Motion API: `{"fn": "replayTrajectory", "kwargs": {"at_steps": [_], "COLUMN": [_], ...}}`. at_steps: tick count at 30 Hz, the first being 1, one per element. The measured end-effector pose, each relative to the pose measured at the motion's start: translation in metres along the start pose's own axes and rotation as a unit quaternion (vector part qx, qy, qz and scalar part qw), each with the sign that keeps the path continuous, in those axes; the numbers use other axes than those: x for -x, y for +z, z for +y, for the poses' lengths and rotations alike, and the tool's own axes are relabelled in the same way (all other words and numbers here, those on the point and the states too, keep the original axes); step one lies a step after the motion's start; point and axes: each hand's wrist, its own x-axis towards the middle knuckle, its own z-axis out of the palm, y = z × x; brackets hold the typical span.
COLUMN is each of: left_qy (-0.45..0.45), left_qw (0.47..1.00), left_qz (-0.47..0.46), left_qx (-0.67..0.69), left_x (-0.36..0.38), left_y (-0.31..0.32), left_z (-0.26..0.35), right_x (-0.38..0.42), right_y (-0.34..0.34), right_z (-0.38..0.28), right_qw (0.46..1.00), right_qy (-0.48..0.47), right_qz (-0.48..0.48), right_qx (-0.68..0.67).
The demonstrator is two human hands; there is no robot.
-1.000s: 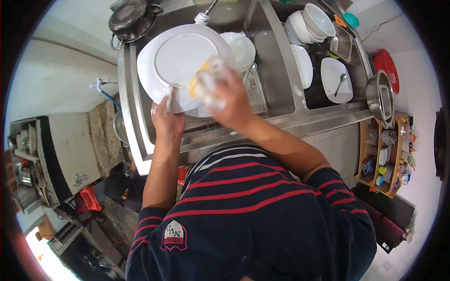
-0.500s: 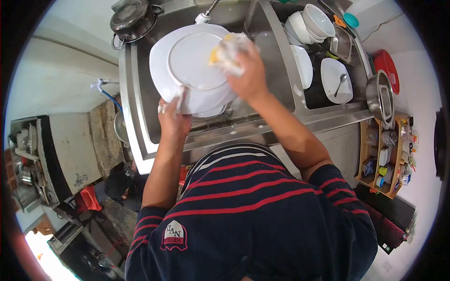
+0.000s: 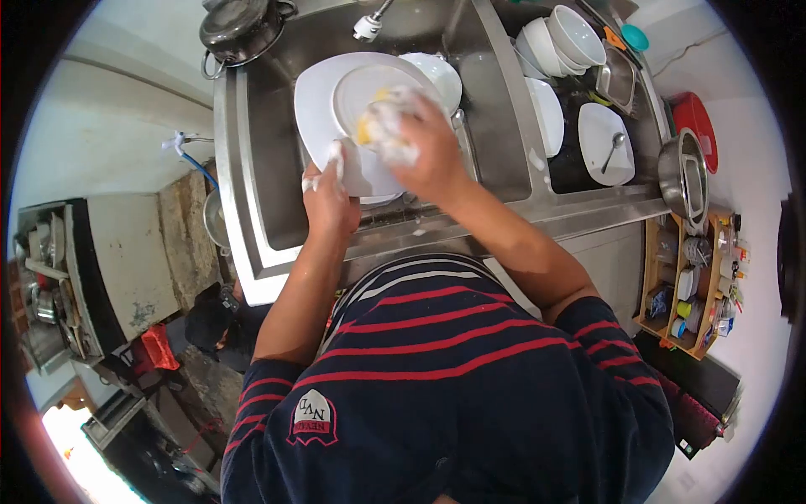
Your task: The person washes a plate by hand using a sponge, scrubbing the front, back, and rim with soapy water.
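Over the steel sink (image 3: 269, 168), the left hand (image 3: 329, 202) gripped the white plate (image 3: 323, 109) by its near edge, tilting its face up so the right hand (image 3: 428, 155), closed around a soapy yellow sponge (image 3: 382, 126), could press against it.

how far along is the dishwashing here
Done, by the look of it: bowls and plates stand in the right basin, though whether they are rinsed cannot be told. In hand: the left hand holds a white plate over the sink while the right hand rubs it with a soapy sponge. Left: at least one more dish lies underneath, plus the pot.
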Motion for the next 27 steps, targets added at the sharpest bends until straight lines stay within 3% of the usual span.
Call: {"fn": "replayTrajectory", "kwargs": {"at_steps": [2, 3, 4, 5, 9, 14, 18, 20, 24, 27], "left_qy": [0.004, 0.104, 0.198, 0.024, 0.027, 0.030, 0.012, 0.031, 0.085, 0.090], "left_qw": [1.000, 0.980, 0.921, 0.998, 0.999, 0.985, 0.984, 0.985, 0.987, 0.988], "left_qz": [0.007, -0.045, -0.094, -0.045, -0.037, -0.135, -0.153, -0.158, -0.135, -0.123], "left_qx": [0.005, -0.161, -0.321, 0.025, 0.015, -0.107, -0.094, -0.058, -0.002, -0.016], "left_x": [-0.003, -0.007, -0.009, -0.012, -0.003, -0.003, 0.007, 0.008, 0.004, -0.001], "left_y": [-0.004, -0.011, -0.016, -0.018, -0.030, -0.029, -0.021, -0.023, -0.031, -0.033], "left_z": [0.004, 0.009, 0.011, 0.012, 0.018, 0.009, 0.012, 0.017, 0.027, 0.025], "right_x": [0.002, 0.006, 0.007, 0.008, 0.013, 0.002, -0.037, -0.044, -0.010, 0.020], "right_y": [0.001, -0.004, -0.009, -0.016, -0.041, -0.020, -0.017, -0.021, -0.033, -0.033], "right_z": [-0.016, -0.018, -0.017, -0.012, 0.006, -0.004, 0.018, 0.034, 0.047, 0.016], "right_qw": [0.999, 0.996, 0.989, 0.989, 0.994, 0.988, 0.993, 0.997, 0.998, 0.997], "right_qy": [-0.021, -0.076, -0.131, -0.133, -0.090, -0.122, -0.106, -0.052, 0.000, -0.005], "right_qz": [-0.004, -0.032, -0.061, -0.061, -0.061, -0.089, -0.046, -0.016, -0.040, -0.082], "right_qx": [-0.035, -0.037, -0.038, -0.038, -0.015, -0.015, 0.018, 0.063, 0.045, 0.008]}}
